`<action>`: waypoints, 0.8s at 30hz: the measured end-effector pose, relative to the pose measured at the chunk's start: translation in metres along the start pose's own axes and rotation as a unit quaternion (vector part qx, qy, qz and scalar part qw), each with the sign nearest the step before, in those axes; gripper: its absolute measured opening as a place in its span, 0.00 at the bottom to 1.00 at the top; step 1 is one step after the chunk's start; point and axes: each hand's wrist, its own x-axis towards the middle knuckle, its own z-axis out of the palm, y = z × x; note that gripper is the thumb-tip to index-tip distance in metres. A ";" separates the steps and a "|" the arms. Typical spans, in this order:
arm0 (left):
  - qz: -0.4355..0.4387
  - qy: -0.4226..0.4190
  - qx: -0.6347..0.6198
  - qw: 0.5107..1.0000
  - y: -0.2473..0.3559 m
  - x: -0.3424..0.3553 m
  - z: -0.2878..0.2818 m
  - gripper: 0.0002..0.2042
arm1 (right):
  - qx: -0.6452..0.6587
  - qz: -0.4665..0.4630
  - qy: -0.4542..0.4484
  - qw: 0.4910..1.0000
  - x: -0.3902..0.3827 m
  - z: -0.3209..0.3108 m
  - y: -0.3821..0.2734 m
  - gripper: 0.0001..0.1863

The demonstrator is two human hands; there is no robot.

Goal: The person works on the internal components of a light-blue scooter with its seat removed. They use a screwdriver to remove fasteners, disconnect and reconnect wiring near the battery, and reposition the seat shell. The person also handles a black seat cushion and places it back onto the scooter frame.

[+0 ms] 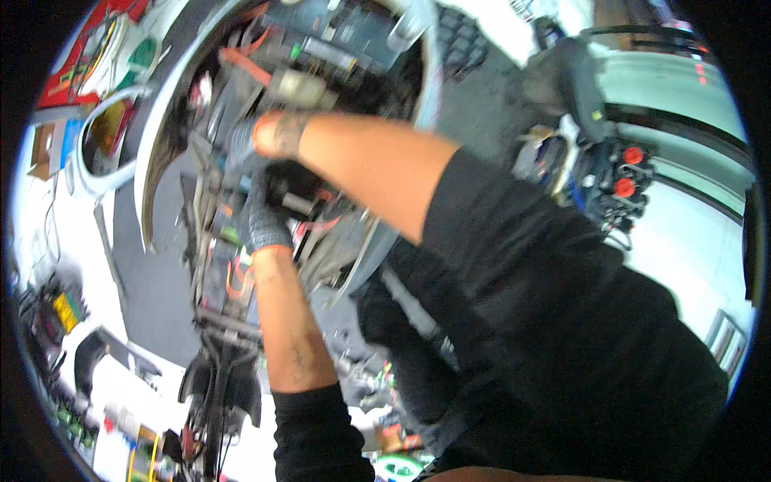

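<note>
Engine bay (321, 72), L hand (263, 218) inside, R hand (241, 145) just above

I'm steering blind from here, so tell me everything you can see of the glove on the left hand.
The left glove is a dark grey knit work glove with an orange cuff band at the wrist, bare forearm below it. It looks fabric, snug and whole. The hand points up into the opened machine, fingers curled among dark parts and orange cables. The right hand, in a matching glove, sits just above, close or touching; blur hides what either grips.
</note>
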 end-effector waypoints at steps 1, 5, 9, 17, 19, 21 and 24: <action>0.016 -0.005 0.004 1.000 0.000 0.007 0.003 0.16 | 0.025 0.018 0.042 0.999 -0.002 0.004 0.000 0.20; -0.080 -0.075 -0.096 0.989 0.002 0.005 0.013 0.19 | 0.093 0.067 0.103 0.988 -0.011 0.011 0.002 0.21; -0.077 0.009 -0.113 0.991 0.000 -0.010 0.020 0.21 | 0.122 0.119 0.096 0.981 -0.017 0.003 0.008 0.22; -0.061 0.024 -0.146 0.987 -0.012 0.010 0.014 0.23 | 0.142 0.137 0.120 0.973 -0.009 0.025 0.016 0.24; -0.022 0.065 -0.058 0.996 -0.005 0.002 0.017 0.24 | 0.147 0.136 0.132 0.971 -0.007 0.029 0.013 0.25; 0.010 0.102 0.071 0.992 0.003 -0.007 0.026 0.24 | 0.135 0.149 0.099 0.974 -0.005 0.029 0.011 0.25; 0.048 0.168 0.226 0.958 0.007 -0.014 0.036 0.23 | 0.143 0.192 0.082 0.967 -0.002 0.022 0.012 0.22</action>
